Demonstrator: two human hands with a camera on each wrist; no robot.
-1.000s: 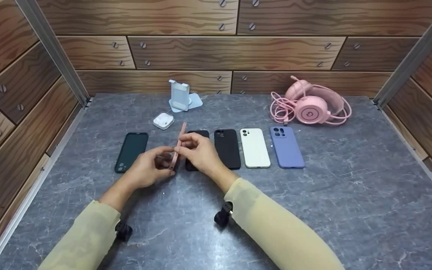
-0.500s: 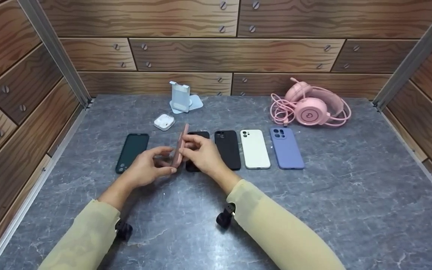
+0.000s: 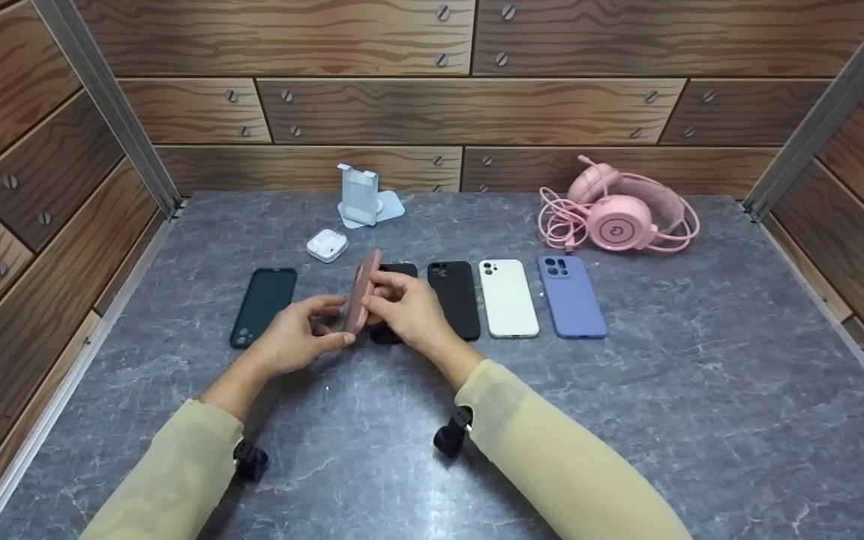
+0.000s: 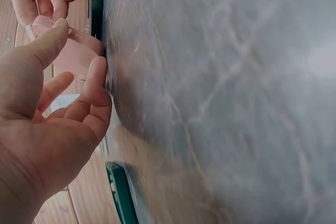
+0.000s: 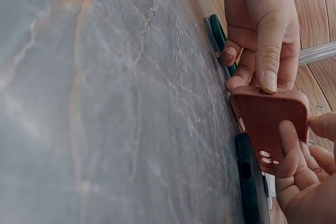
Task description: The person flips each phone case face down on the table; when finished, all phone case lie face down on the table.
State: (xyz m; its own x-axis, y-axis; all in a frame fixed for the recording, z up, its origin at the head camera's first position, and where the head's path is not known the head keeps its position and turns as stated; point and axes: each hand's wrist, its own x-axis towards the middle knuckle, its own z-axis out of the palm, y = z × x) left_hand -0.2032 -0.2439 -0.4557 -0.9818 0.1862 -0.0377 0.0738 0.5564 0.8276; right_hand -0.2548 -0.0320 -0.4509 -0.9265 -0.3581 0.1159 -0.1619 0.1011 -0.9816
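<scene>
Both hands meet over the left-centre of the grey table (image 3: 627, 420), holding one pink phone case (image 3: 362, 294) up on its long edge, lifted clear of the row below it. Left hand (image 3: 298, 339): thumb and fingertips pinch the case's near end; in the left wrist view the thumb lies along the pink face and the index fingertip (image 4: 97, 72) presses its edge. Right hand (image 3: 406, 309): fingers curled round the far side of the case near the camera cut-outs; the right wrist view shows its fingertips (image 5: 287, 135) on the case back (image 5: 269, 124), just beside the lens holes. Case looks tilted, nearly vertical, back facing the person's right. On the table, laid flat in a line: dark green case (image 3: 264, 306) at left, then a gap where the hands work, a black case (image 3: 394, 271) partly hidden under the right hand, a second black case (image 3: 453, 298), a white case (image 3: 508, 297), a lilac case (image 3: 571, 295). Judgement: the row is mostly laid out; the pink case is the one not yet down, and the gap between the green and the first black case looks like its slot. Behind: white earbud box (image 3: 327, 244), pale phone stand (image 3: 361, 196), pink headset (image 3: 619, 216) with coiled cable, well apart from the work.
</scene>
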